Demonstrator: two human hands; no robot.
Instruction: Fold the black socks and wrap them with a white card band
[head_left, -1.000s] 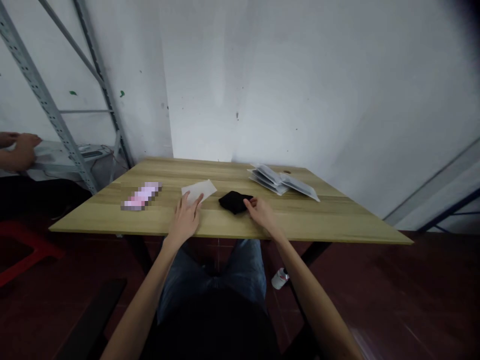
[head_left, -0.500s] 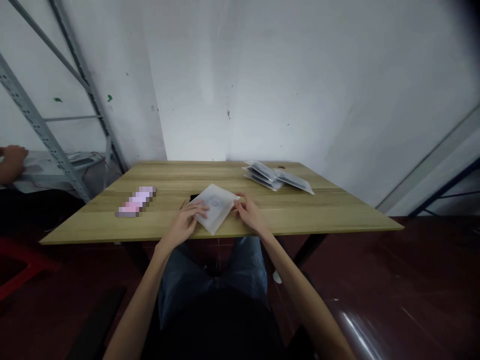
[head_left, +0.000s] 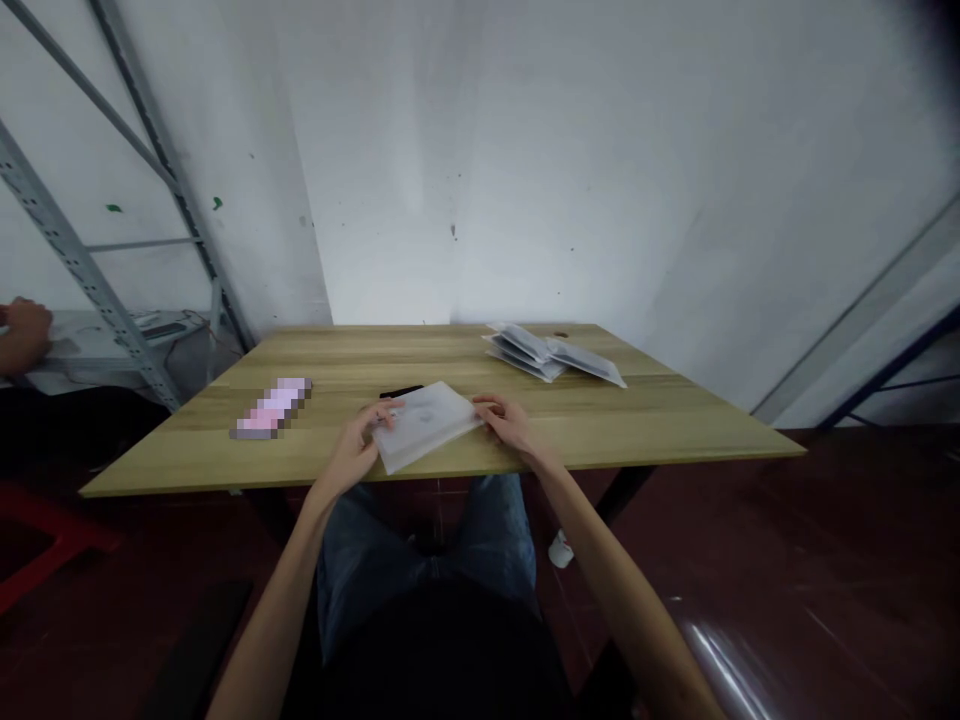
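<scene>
A whitish, translucent flat pouch with a faint round mark on it is held between my hands at the table's near edge. My left hand grips its left side, the fingers lying over the top face and the thumb hidden. At the right corner, my right hand pinches the pouch between thumb and fingers. Part of a flat black thing shows from behind the pouch; the rest is covered. Several similar pouches with dark contents lie in a loose, overlapping pile farther back on the right.
The wooden table stands against a white wall. On its left lies a phone-shaped thing with a pixelated surface. A metal rack rises at the left, with another person's hand beyond it. A red stool is lower left.
The pouch has turned and tilted between my hands, so its near edge now slants up to the right. My left hand has shifted slightly left, my right slightly right.
</scene>
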